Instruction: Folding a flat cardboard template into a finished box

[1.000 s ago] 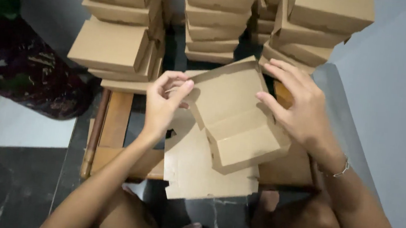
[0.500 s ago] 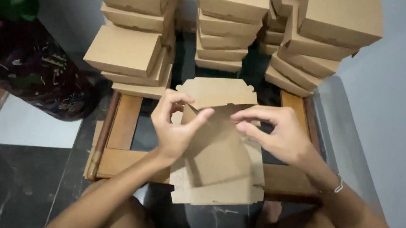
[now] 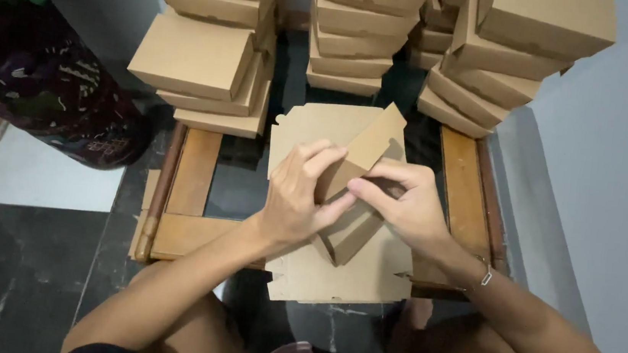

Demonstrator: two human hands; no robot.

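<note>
Cardboard box blank [image 3: 353, 203], brown and half folded, is being held over the middle of a low wooden frame [image 3: 194, 188], above a stack of flat die-cut sheets [image 3: 343, 275] that is being used as the work surface. Behind the frame, three piles of finished brown boxes are being kept: the left pile [image 3: 202, 58], the middle pile [image 3: 358, 35] and the right pile [image 3: 518, 50], all well apart from the hands. A dark patterned pot [image 3: 46, 89] is being seen at the left edge, on the dark stone floor [image 3: 12, 278]. The blank is being gripped from both sides. It is being clasped by the left hand [image 3: 296, 198], whose fingers are being curled over the upper fold and whose thumb is being pressed against the lower panel. It is being pinched by the right hand [image 3: 407, 208], fingertips meeting the left thumb at the crease. One flap [image 3: 375, 140] is being left sticking up towards the middle pile. A thin bracelet [image 3: 486, 274] is being worn on the right wrist.
</note>
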